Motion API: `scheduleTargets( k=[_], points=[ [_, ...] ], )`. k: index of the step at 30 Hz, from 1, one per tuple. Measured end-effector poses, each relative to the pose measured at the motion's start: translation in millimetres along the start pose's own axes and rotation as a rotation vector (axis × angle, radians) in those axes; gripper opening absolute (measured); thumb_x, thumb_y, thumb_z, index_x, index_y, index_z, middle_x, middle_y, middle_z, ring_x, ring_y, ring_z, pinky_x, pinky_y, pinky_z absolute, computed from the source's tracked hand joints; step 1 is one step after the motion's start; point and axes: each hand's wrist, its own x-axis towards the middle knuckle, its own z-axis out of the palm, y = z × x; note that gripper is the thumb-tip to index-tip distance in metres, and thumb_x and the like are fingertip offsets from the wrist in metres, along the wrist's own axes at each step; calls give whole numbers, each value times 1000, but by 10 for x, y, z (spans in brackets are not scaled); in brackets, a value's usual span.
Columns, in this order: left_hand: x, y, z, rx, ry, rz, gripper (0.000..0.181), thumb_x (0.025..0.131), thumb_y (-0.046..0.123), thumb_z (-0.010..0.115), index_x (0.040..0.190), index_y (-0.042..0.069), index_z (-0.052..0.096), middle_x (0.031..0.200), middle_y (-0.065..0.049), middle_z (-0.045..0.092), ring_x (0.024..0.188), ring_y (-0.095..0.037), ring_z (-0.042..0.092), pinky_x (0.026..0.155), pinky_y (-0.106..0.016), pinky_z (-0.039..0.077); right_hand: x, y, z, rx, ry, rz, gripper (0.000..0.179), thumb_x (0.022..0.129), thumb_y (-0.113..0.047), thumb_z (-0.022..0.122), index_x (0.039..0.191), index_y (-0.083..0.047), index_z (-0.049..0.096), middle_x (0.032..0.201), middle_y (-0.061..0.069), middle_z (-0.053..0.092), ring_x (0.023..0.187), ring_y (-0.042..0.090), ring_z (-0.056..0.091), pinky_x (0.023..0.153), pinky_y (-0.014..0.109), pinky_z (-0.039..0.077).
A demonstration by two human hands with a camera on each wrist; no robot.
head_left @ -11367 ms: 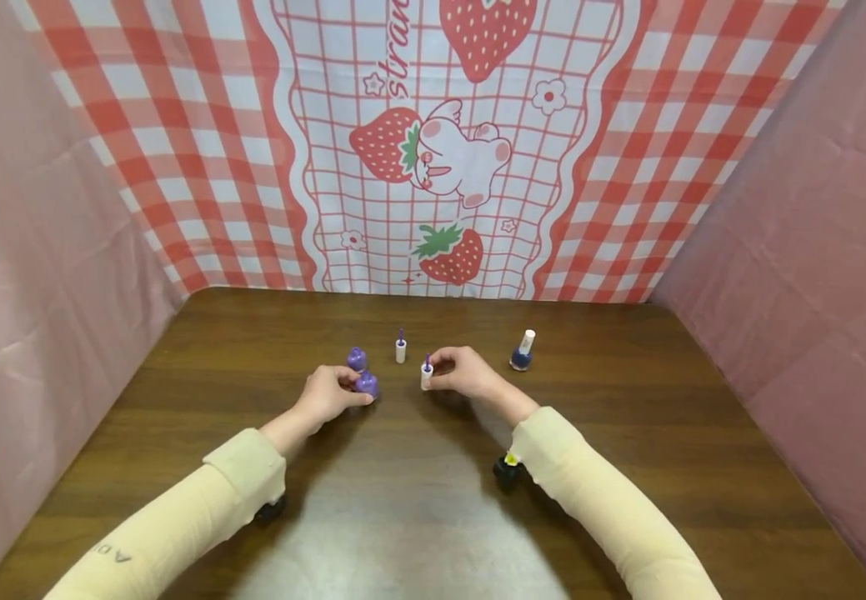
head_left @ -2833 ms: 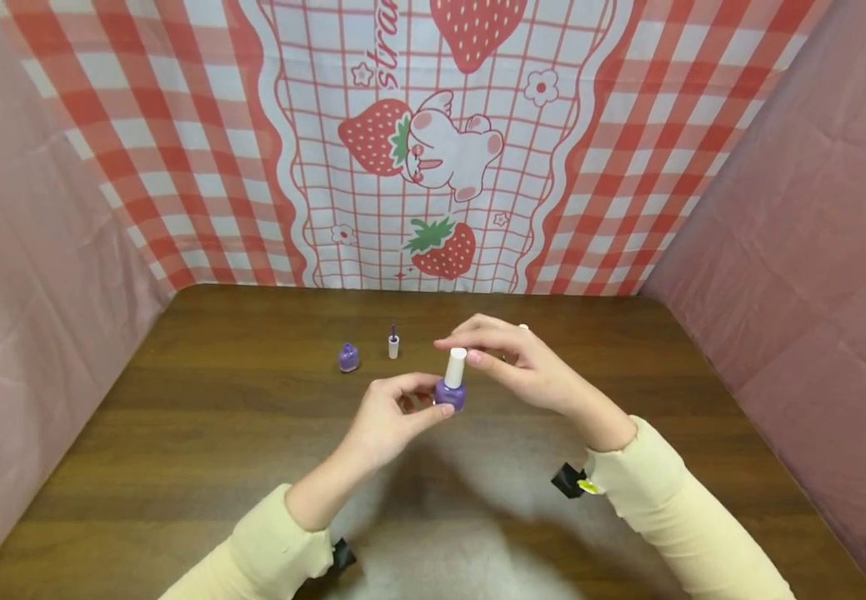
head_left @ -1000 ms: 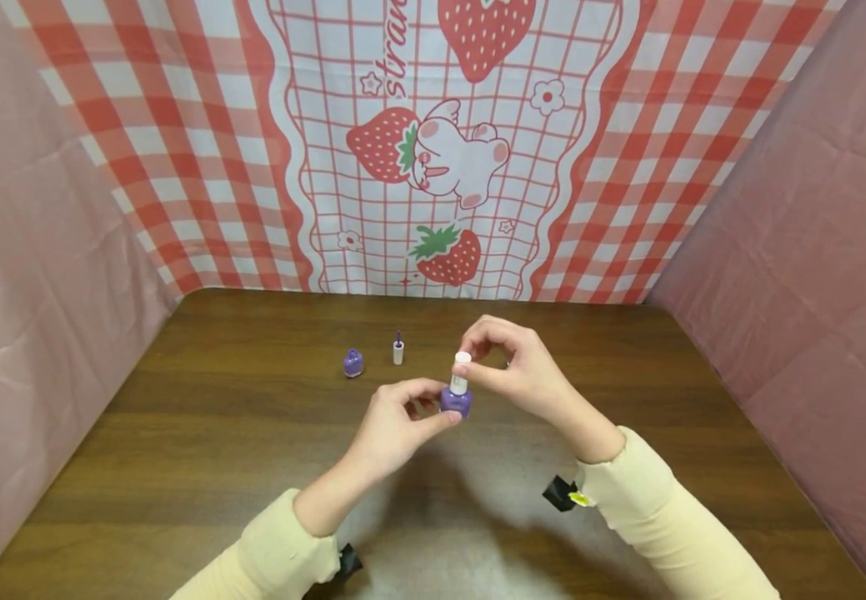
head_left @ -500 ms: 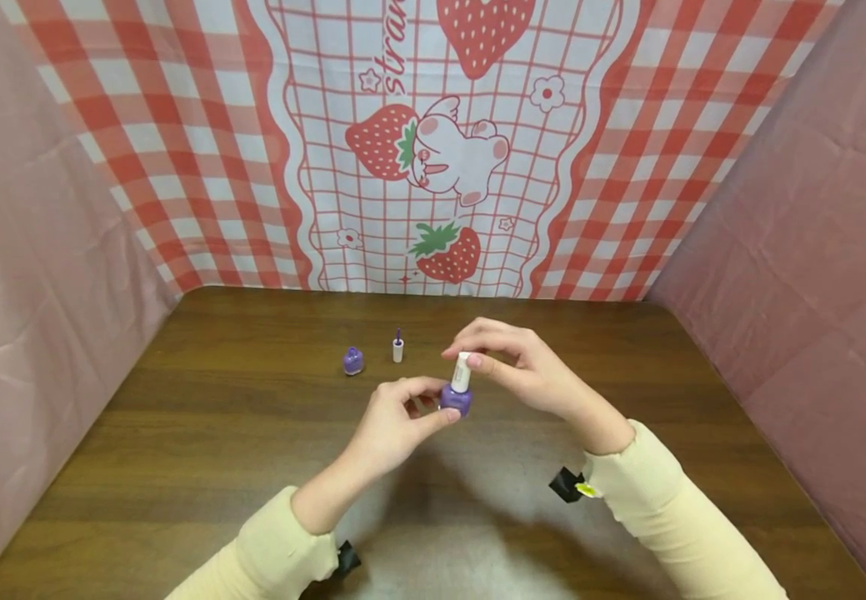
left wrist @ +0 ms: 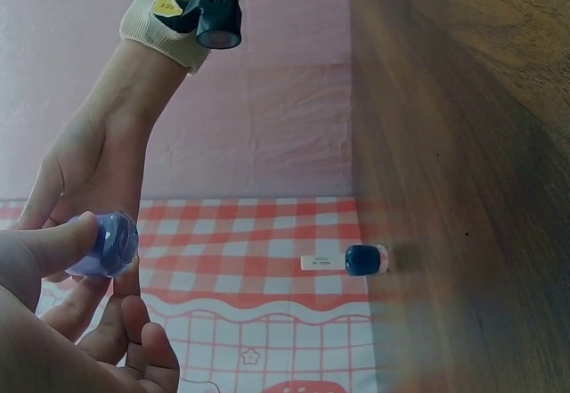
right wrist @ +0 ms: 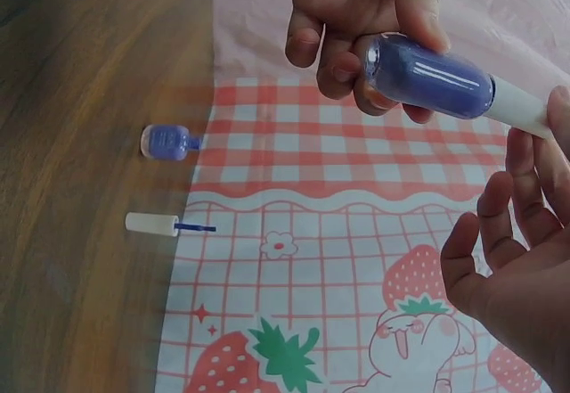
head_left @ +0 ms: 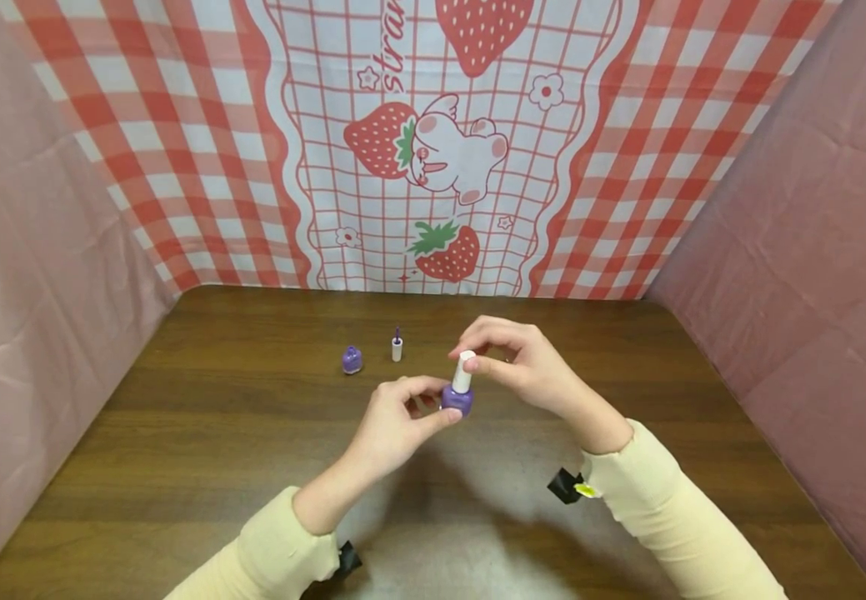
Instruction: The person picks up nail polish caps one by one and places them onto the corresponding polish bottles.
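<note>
Above the table, my left hand (head_left: pixel 398 421) holds a purple nail polish bottle (head_left: pixel 457 401) between thumb and fingers. The bottle is upright, its white cap (head_left: pixel 463 375) seated on the neck. My right hand (head_left: pixel 518 362) pinches the upper part of that cap with thumb and fingertips, as the right wrist view also shows. Behind my left hand, a second purple nail polish bottle (head_left: pixel 352 361) stands uncapped on the table. Beside it a white brush cap (head_left: pixel 397 348) stands with its purple brush pointing up.
A capped dark blue nail polish bottle (left wrist: pixel 363 260) stands on the wooden table (head_left: pixel 200 433); my right hand mostly hides it in the head view. A red checked strawberry cloth (head_left: pixel 433 150) hangs behind the table, with pink cloth (head_left: pixel 793 250) at the sides.
Since the oldest frame, the nearer purple bottle has been lifted and its brush cap put on. Within the last second my right fingers loosen, then pinch the cap again; the left hand stays put.
</note>
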Motion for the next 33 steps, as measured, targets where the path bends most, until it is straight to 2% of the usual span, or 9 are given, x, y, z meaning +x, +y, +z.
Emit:
scheduleTargets(
  k=[7,12,15,25,33],
  points=[
    [-2,3,1,4,5,5,23,75,19,80,96,12,73,80,3,68,75,-16,56,64,-24,44,7,-8,17,-1,37,41,9,84,-7,70,91,-12,71,90,5,65,88,17,59,74,26,49],
    [-3,-9,7,3,12,16,22,74,20,80,94,13,73,80,3,67,75,-17,55,63,-24,44,7,-8,30,2,57,61,6,82,-10,73,86,-10,68,86,2,63,85,16,58,73,27,49],
    [-7,-8,11,4,18,19,22,74,20,81,93,13,73,79,3,67,74,-16,55,63,-24,44,9,-1,36,14,65,61,9,81,-13,74,82,-10,65,84,5,62,82,17,56,72,30,49],
    [-3,3,21,15,35,12,21,73,20,81,92,14,73,77,4,66,72,-13,53,63,-25,43,26,-23,82,21,108,107,19,77,-5,76,74,-10,58,75,5,55,78,17,52,70,34,46],
    [7,-3,34,20,40,16,21,72,20,82,91,14,73,76,4,64,71,-12,52,63,-26,44,16,-10,108,36,123,129,24,76,-2,77,72,-10,55,73,6,53,78,17,51,69,33,47]
  ],
)
